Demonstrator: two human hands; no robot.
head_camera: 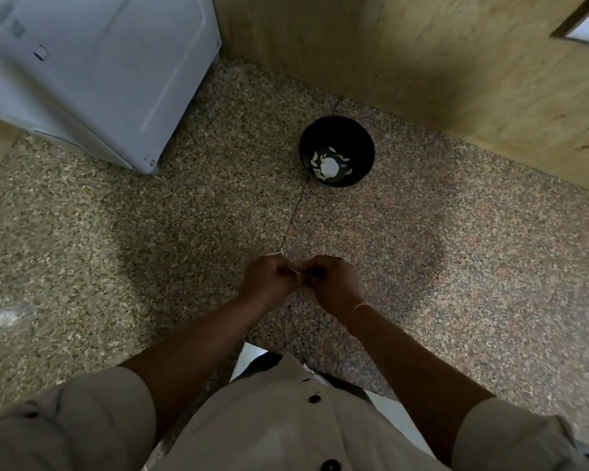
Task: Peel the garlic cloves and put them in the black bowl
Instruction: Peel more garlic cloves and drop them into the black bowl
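Head view looks down on a speckled granite counter [456, 249], polished, with a thin dark seam. A smooth white appliance [99, 79] and a rough plywood wall [422, 62] stand at the back. Near the wall sits the round, glossy black bowl [337, 130], with white pieces [329, 166] lying in its bottom. Well apart from it, closer to the person, the left hand [269, 277] and right hand [334, 280] meet, fingers curled, pinching a garlic clove [296, 271]; only a pale sliver shows.

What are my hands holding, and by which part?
The left hand and right hand pinch a small whitish garlic clove between their fingertips; which part is hidden.
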